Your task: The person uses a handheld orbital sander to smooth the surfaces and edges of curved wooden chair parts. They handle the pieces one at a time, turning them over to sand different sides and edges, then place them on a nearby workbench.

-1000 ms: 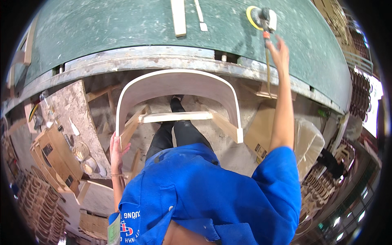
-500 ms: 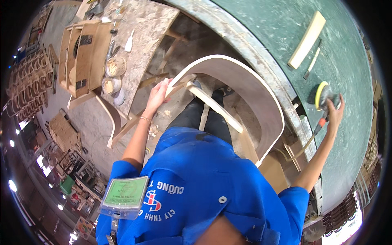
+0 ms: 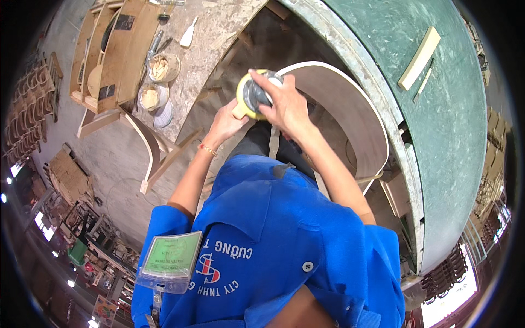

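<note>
My right hand (image 3: 291,109) is wrapped over the top of a round orbital sander (image 3: 252,94) with a dark body and a yellow pad. The sander is at the near-left end of a curved wooden chair back (image 3: 350,112), whose pale edge sweeps round in front of my legs. Close beside the sander, my left hand (image 3: 225,124) has its fingers closed round a pale wooden end of the chair frame. The sander and my right hand hide much of that end, so the exact contact between pad and wood cannot be seen.
A green-topped table (image 3: 394,49) curves along the right, bearing a pale wood block (image 3: 420,57) and a thin brush-like tool (image 3: 424,81). To the left stands a dusty workbench (image 3: 191,65) with cups of wood pieces (image 3: 163,68). A wooden tool box (image 3: 123,54) is beside them.
My right hand has brought the sander from over the green table leftward to the chair frame's end, next to my left hand. The chair back has shifted slightly right.
</note>
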